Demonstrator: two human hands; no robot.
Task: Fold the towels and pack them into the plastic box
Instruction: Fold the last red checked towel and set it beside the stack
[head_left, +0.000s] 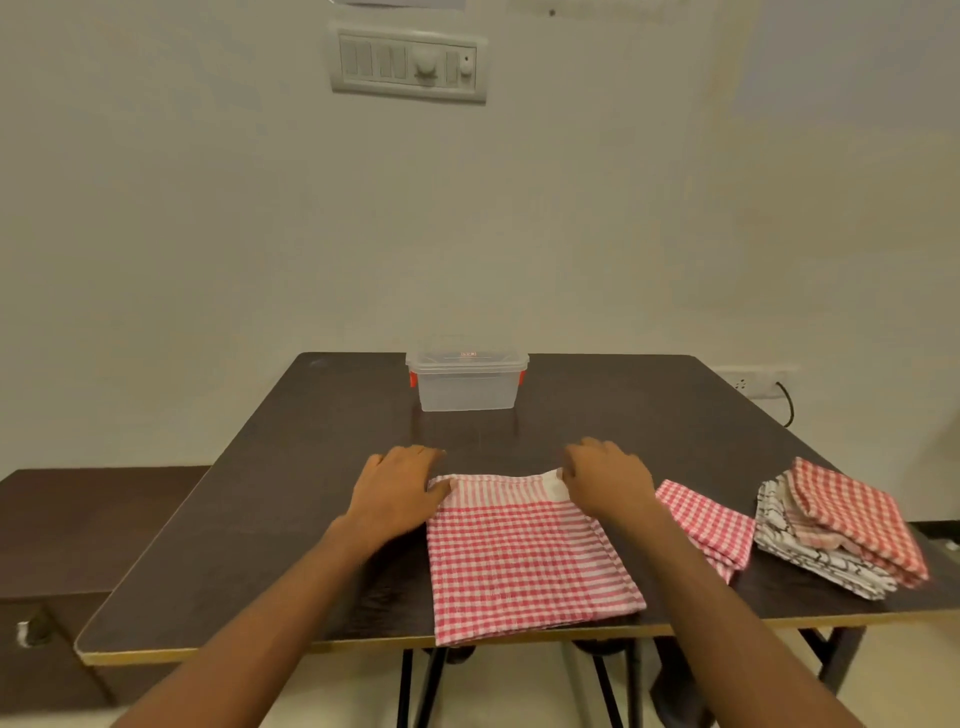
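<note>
A red-and-white checked towel (530, 556) lies flat on the dark table (291, 467), its near edge hanging slightly over the table's front edge, and both hands rest at its far corners. The left hand (402, 486) lies palm-down with the thumb on the far-left corner, fingers spread onto the bare tabletop; it presses rather than pinches. The right hand (605, 480) covers the far-right corner beside a small white label (555, 486), and whether its fingers actually clasp the cloth cannot be told, since the knuckles hide them. The towel looks already doubled at least once (the edges appear layered), so the step in hand is judged to be folding this piece, with the far corners being squared or readied for another fold. Just to the right lies a smaller folded checked towel (709, 525), and further right a stack of towels (841, 535), checked ones on top of a white one with dark lines. The plastic box (467, 382) stands well apart at the far side of the table, its lid on and nothing visible inside, so packing has not begun. The next move probably calls for pinching both far corners, bringing them evenly toward the near edge, and later taking off the lid.
</note>
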